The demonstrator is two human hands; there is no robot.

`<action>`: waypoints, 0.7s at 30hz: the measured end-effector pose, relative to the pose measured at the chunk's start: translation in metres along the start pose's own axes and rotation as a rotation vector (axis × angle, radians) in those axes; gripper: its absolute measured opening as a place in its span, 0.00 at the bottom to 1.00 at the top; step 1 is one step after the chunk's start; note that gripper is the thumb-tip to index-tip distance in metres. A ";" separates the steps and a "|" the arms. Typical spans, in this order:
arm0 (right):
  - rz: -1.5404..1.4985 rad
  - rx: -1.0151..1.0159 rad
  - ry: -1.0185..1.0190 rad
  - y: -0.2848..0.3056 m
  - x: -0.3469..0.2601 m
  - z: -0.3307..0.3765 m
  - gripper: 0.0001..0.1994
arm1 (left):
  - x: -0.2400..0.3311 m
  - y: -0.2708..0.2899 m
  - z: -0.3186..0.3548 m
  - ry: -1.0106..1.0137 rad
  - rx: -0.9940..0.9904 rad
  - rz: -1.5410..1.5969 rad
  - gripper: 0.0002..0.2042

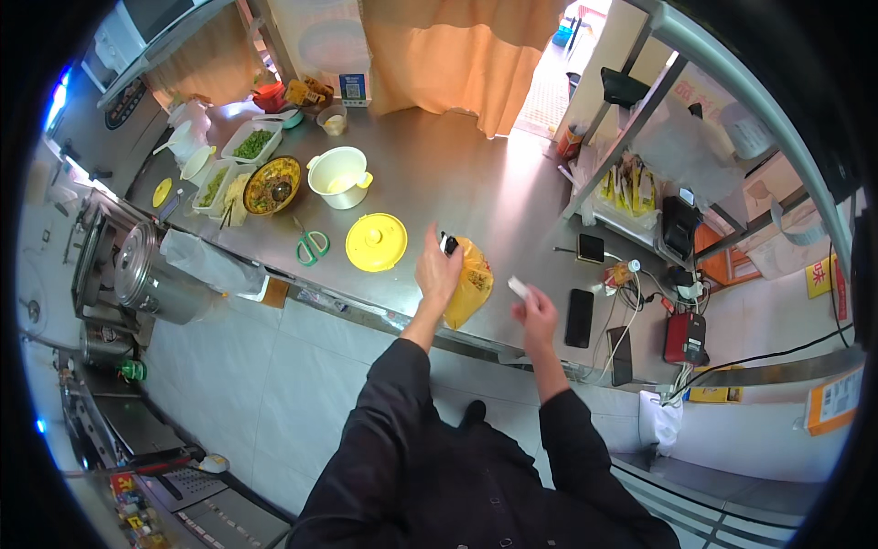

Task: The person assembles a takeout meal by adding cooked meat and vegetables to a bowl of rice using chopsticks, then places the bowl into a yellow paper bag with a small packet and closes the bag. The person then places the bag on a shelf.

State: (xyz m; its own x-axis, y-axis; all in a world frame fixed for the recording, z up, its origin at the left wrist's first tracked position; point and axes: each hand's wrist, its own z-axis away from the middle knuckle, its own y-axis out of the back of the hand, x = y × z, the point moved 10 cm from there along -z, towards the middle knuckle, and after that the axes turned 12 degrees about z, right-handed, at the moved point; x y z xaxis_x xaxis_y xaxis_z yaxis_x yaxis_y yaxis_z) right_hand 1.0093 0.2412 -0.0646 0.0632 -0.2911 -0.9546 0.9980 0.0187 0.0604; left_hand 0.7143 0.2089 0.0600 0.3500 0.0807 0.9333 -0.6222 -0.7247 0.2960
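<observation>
We see a rounded, translucent yellow plastic bag by the smooth metal counter's edge; left hand curls round a small black-and-white object beside it, right hand pinches a white piece.

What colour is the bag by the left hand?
The bag is yellow; it shows best in the head view, the only one here.

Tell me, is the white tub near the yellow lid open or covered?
Open: you can see into the white tub, and the yellow lid lies apart from it on the metal counter.
</observation>
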 end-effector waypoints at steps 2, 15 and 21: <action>0.027 -0.049 0.133 -0.052 -0.041 -0.032 0.14 | 0.008 -0.008 -0.025 0.003 -0.231 0.004 0.26; 0.260 -0.512 0.178 -0.165 -0.082 -0.018 0.13 | -0.001 -0.052 -0.079 0.106 -0.758 0.166 0.20; 0.053 -0.209 0.057 -0.158 -0.048 -0.041 0.11 | -0.079 -0.037 -0.051 0.886 -0.632 0.725 0.13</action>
State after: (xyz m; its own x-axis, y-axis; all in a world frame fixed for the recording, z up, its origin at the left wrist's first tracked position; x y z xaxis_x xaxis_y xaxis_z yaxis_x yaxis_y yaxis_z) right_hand 0.8482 0.2914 -0.0400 0.1091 -0.2305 -0.9669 0.9713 0.2316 0.0544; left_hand 0.6740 0.2639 -0.0145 -0.6279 0.4055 0.6643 -0.7774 -0.3683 -0.5099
